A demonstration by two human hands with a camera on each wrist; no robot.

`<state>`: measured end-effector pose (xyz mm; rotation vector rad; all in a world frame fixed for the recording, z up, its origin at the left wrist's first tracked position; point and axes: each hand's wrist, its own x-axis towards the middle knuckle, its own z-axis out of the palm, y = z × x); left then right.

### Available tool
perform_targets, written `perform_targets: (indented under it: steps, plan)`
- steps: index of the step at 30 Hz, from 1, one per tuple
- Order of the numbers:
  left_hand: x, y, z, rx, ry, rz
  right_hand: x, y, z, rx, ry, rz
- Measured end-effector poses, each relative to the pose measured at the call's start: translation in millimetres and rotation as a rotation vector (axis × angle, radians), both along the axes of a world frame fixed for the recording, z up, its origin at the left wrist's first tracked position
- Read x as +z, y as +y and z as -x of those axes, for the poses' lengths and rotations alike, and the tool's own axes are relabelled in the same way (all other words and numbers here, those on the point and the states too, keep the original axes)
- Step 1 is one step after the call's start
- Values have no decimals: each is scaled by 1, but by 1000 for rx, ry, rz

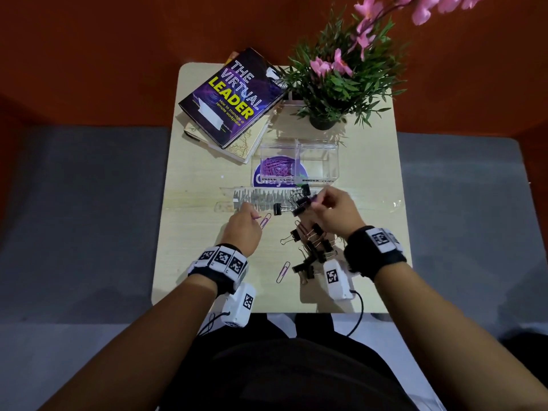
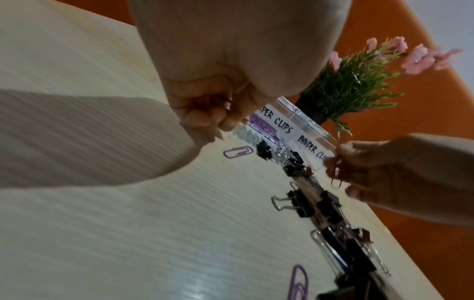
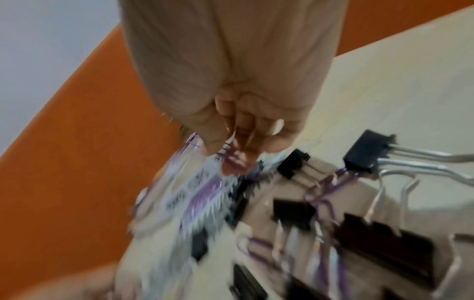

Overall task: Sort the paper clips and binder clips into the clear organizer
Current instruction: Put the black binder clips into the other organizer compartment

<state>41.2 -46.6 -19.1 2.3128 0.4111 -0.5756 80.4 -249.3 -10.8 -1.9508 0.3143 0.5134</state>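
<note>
The clear organizer (image 1: 317, 149) stands mid-table, with purple paper clips (image 1: 274, 167) in its left bay, labelled PAPER CLIPS. Its right bay, labelled BINDER CLIPS (image 2: 311, 147), looks empty. My right hand (image 1: 318, 200) pinches a purple paper clip (image 3: 231, 159) just in front of the organizer, above several black binder clips (image 1: 311, 247). My left hand (image 1: 252, 216) is curled low over the table, and a sliver of purple (image 2: 228, 101) shows between its fingers. Loose purple paper clips lie beside it (image 1: 264, 221) and nearer me (image 1: 283, 272).
A stack of books (image 1: 231, 96) and a potted plant (image 1: 326, 93) fill the far end of the small table (image 1: 192, 232). A clear flat plastic piece (image 1: 261, 198) lies in front of the organizer. The table's edges are close on both sides.
</note>
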Motion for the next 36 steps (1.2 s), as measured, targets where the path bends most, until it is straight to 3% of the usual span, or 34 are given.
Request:
perform_targets:
  steps: [5,10,14,18,21,24,28,33,36]
  plan:
    - [-3,-14,1,-70,0,-105,10,-34,0,-302,46,-560]
    - [-19,-20,-2,-162,-9,-216,13,-63,13,-406,130,-771]
    - [-26,-19,3,-336,-91,-375,14,-77,26,-408,235,-584]
    - [-29,-13,4,-275,-150,-300,9,-65,33,-10,53,0]
    - [-29,-13,1,-181,-108,-238,-2,-44,33,255,-46,312]
    - [-25,-15,-3,-174,-50,-247,-10,-29,28,397,-86,564]
    - [-22,-14,-2,-279,-65,-295,-11,-22,23,511,-77,670]
    - [-15,-1,1,-178,-59,0,-14,-29,19,585,-72,666]
    - [-15,13,2,-115,-54,159,-11,-39,19,387,-32,452]
